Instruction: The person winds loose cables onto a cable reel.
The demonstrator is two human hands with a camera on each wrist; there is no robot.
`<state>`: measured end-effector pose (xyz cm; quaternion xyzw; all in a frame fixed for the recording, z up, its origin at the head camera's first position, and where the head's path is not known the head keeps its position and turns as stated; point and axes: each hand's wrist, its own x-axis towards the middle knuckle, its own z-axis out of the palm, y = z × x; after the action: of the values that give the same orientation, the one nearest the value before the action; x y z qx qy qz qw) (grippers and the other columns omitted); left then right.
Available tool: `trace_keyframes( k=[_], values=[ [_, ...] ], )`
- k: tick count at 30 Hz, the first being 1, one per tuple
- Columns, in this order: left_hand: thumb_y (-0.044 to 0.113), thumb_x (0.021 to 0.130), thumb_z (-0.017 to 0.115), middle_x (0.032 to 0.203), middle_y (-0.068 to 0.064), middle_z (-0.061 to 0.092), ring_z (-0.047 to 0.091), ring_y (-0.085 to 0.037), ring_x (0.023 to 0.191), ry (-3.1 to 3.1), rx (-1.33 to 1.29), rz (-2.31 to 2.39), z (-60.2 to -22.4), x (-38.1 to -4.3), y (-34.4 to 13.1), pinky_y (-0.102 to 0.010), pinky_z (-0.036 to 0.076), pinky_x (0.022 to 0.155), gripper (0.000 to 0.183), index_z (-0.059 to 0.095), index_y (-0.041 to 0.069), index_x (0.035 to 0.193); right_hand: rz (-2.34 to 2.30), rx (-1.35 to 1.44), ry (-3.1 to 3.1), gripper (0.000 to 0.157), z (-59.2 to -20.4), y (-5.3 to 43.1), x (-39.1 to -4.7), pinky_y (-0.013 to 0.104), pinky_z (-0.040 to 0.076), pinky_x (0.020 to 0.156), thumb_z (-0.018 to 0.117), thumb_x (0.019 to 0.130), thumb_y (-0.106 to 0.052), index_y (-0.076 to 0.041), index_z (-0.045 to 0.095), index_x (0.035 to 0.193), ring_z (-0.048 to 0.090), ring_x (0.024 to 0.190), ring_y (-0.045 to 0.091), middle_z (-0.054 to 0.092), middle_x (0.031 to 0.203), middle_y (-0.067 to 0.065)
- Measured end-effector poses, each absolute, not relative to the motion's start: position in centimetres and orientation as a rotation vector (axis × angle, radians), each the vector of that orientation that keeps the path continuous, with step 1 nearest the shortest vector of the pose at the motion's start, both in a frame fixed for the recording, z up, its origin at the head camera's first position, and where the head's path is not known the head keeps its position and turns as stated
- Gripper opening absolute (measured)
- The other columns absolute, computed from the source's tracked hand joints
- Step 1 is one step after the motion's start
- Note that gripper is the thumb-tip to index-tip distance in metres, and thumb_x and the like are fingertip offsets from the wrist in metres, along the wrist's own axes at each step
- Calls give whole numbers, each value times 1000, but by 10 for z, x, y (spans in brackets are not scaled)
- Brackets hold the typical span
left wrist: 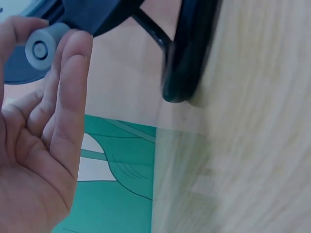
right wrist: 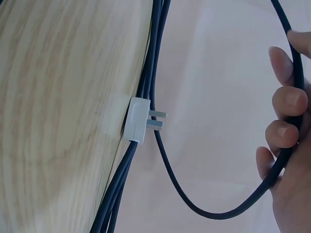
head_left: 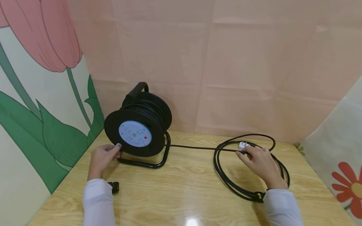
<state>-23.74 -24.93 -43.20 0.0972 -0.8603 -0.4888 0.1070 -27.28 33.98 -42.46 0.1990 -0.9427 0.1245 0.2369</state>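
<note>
A black cable reel (head_left: 111, 128) with a pale socket panel (head_left: 131, 135) stands upright on its tubular frame at the left. My left hand (head_left: 103, 157) pinches a grey winding knob (left wrist: 43, 47) at the lower left of the reel's front disc, between thumb and fingers. From the reel, the black cable (head_left: 195, 147) runs right into loose loops on the table. Over these loops my right hand (head_left: 261, 164) holds one strand, fingers curled round it, as the right wrist view shows. A white plug (right wrist: 137, 120), pins bare, lies at the far side of the loops.
The wooden table (head_left: 169, 194) carries all of this. Behind it hangs a creased pink sheet (head_left: 203, 75). A flower-printed sheet (head_left: 68, 122) stands close to the reel on the left, another (head_left: 333, 131) on the right.
</note>
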Motion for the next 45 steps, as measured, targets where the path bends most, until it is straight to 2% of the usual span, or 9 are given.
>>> trace_keyframes(
  k=[4,6,12,18,22,26,32,40,45],
  values=[
    [48,93,68,83,-6,74,73,-23,77,-2433,337,-1487,-427,-235,-249,-30,59,74,53,74,-4,102,349,533,-2588,25,-423,337,-272,38,25,68,71,93,-46,-25,66,80,38,55,12,41,59,-11],
    [48,92,69,82,-5,74,73,-21,77,-2376,371,-1529,-425,-234,-249,-28,58,75,53,74,-4,103,351,547,-2596,24,-422,335,-271,39,27,69,71,93,-46,-26,67,81,39,56,12,42,59,-12],
    [44,90,73,78,0,74,72,-17,75,-2227,455,-1667,-422,-235,-246,-21,57,73,50,73,-4,99,362,613,-2586,24,-420,329,-272,39,25,69,71,94,-38,-26,60,76,36,54,11,39,57,-13],
    [43,88,76,76,1,73,72,-18,74,-2136,502,-1740,-420,-235,-245,-19,56,73,48,72,-4,97,361,640,-2584,14,-423,327,-272,37,23,71,71,93,-28,-24,65,82,37,57,10,39,61,-15],
    [42,86,79,77,-1,74,72,-13,70,-2041,511,-1817,-416,-234,-244,-19,56,74,49,71,-5,99,386,668,-2593,10,-424,326,-272,37,21,72,69,94,-24,-24,66,84,38,60,10,40,62,-15],
    [35,84,83,77,-3,74,70,-10,65,-1889,497,-1928,-410,-234,-243,-24,59,73,47,71,-7,100,388,682,-2590,13,-424,324,-272,39,25,73,71,94,-29,-26,66,83,38,58,9,42,62,-16],
    [27,79,87,79,-4,74,72,-13,71,-1645,491,-2065,-400,-233,-241,-25,59,74,33,74,2,94,366,644,-2557,24,-425,324,-270,46,35,77,74,91,-41,-30,61,74,38,56,9,41,60,-15],
    [21,78,88,85,-6,75,72,-15,74,-1475,431,-2123,-387,-231,-236,-24,58,74,33,76,1,101,359,694,-2555,20,-426,320,-273,37,27,73,73,92,-42,-29,64,79,36,57,8,41,62,-17],
    [19,77,89,84,-4,75,72,-14,74,-1440,424,-2064,-385,-232,-232,-24,58,75,34,77,1,103,358,681,-2558,19,-426,321,-271,39,30,75,75,90,-41,-30,64,78,38,58,7,44,63,-19]
  ],
)
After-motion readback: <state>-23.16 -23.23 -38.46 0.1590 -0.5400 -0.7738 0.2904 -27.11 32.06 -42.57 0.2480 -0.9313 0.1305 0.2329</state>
